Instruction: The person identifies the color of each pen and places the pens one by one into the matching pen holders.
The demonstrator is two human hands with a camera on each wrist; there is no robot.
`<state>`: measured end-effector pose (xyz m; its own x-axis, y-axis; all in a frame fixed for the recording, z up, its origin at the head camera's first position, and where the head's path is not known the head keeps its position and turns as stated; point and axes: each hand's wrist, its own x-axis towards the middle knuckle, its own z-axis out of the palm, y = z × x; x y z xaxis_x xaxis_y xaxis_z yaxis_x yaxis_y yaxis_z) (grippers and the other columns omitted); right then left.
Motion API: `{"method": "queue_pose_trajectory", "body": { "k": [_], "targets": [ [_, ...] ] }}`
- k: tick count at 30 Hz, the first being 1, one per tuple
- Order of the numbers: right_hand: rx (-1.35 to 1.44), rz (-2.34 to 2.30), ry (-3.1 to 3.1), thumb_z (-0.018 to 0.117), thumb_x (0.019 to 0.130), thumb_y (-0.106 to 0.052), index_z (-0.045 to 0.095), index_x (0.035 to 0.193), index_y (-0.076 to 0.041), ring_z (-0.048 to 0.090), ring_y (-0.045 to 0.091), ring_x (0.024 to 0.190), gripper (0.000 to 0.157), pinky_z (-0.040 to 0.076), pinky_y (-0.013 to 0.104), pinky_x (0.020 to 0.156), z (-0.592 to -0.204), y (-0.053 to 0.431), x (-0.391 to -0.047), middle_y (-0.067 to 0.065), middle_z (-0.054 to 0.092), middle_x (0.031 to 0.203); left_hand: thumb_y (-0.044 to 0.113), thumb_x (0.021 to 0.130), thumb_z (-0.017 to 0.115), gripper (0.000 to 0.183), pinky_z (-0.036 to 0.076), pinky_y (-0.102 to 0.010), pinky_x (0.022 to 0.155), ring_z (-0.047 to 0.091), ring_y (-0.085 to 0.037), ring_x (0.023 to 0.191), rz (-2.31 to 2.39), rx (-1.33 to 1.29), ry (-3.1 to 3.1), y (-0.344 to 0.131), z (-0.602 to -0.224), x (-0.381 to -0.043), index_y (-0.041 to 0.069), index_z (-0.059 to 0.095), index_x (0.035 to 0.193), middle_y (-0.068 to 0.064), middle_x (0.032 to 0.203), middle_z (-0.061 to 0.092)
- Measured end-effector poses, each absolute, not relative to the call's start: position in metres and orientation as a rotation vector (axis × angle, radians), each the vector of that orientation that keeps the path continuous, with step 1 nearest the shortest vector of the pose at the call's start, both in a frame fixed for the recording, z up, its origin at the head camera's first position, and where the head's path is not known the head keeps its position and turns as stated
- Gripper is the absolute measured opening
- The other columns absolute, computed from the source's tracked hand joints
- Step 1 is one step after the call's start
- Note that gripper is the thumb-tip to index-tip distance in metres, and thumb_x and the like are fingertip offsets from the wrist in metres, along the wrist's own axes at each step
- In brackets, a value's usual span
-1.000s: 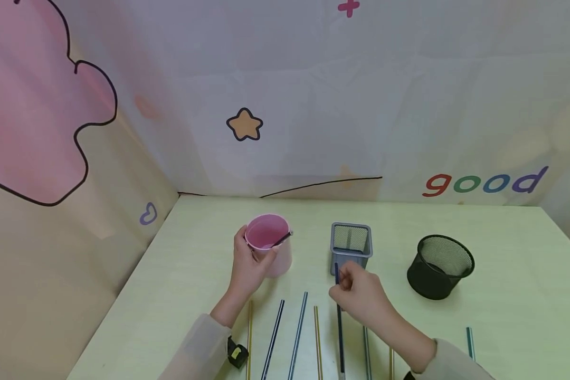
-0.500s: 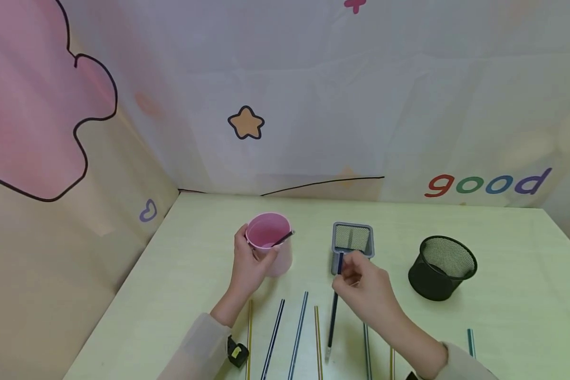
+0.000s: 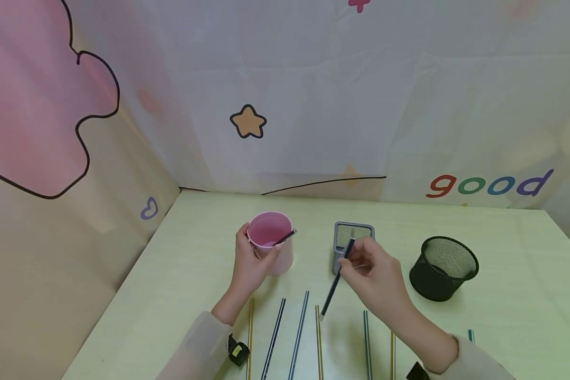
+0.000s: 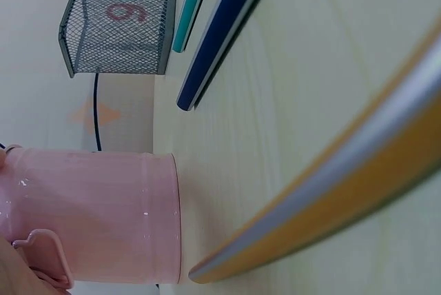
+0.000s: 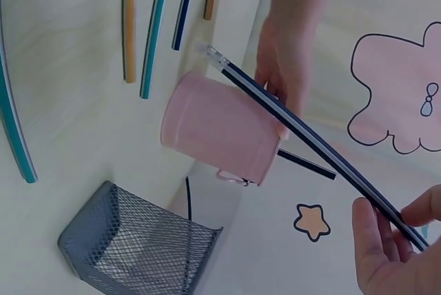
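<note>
At the pink cup (image 3: 281, 261), my left hand (image 3: 249, 266) grips the side, thumb on the near wall. A dark pencil (image 3: 285, 237) leans inside the cup, one end above the rim. My right hand (image 3: 380, 277) pinches a dark blue striped pencil (image 5: 303, 129) near its upper end. That pencil slants down to the left, and its eraser end hangs above the table, apart from the cup in the head view. Behind the right hand stands a grey mesh holder (image 5: 138, 240), partly hidden in the head view.
Several striped pencils lie along the table's front, among them a yellow pencil (image 3: 319, 343), a light blue pencil (image 3: 298, 338) and a teal pencil (image 3: 367, 343). On the right stands a round black mesh holder (image 3: 432, 279). A printed cloth (image 3: 313, 105) rises behind the table.
My right hand has lifted the dark blue pencil off the table, moving slightly up and right. The pencil's eraser end has swung leftward toward the cup. My left hand stays on the cup.
</note>
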<state>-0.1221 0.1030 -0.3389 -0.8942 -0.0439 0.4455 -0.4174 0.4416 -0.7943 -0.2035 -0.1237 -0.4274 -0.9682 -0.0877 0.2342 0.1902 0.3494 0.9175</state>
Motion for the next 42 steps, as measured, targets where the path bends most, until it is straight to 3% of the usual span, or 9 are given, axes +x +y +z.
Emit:
{"method": "queue_pose_trajectory", "body": {
  "k": [18,26,35,42],
  "targets": [
    [0.362,1.517,-2.098,0.065,0.08,0.011,0.057,0.087,0.005,0.06,-0.004,0.073,0.012,0.051,0.01,0.064,-0.333,0.101,-0.128,0.015,0.068,0.082,0.017,0.082,0.073,0.085,0.037,-0.05,0.106,0.038,-0.036,0.133,-1.661,-0.09,-2.37,-0.123,-0.424,-0.203,0.005,0.017,0.145,-0.017,0.143,0.033],
    [0.412,1.584,-1.996,0.061,0.082,0.013,0.059,0.092,0.006,0.065,0.0,0.075,0.012,0.053,0.012,0.067,-0.335,0.1,-0.134,-0.011,0.067,0.085,0.018,0.082,0.073,0.085,0.038,-0.049,0.106,0.037,-0.035,0.133,-1.677,-0.07,-2.375,-0.124,-0.425,-0.203,0.006,0.017,0.146,-0.015,0.144,0.033],
    [0.483,1.594,-1.831,0.058,0.081,0.017,0.056,0.094,0.012,0.066,-0.001,0.077,0.013,0.053,0.012,0.07,-0.341,0.097,-0.139,-0.014,0.067,0.09,0.017,0.082,0.073,0.085,0.038,-0.051,0.105,0.037,-0.036,0.132,-1.658,-0.092,-2.373,-0.125,-0.425,-0.202,0.005,0.017,0.145,-0.017,0.143,0.033],
    [0.571,1.659,-1.687,0.056,0.081,0.02,0.053,0.095,0.018,0.068,0.003,0.08,0.015,0.053,0.013,0.073,-0.343,0.095,-0.146,-0.007,0.07,0.094,0.016,0.082,0.073,0.085,0.038,-0.051,0.106,0.037,-0.035,0.133,-1.667,-0.098,-2.37,-0.124,-0.425,-0.202,0.005,0.017,0.145,-0.017,0.143,0.033]
  ]
}}
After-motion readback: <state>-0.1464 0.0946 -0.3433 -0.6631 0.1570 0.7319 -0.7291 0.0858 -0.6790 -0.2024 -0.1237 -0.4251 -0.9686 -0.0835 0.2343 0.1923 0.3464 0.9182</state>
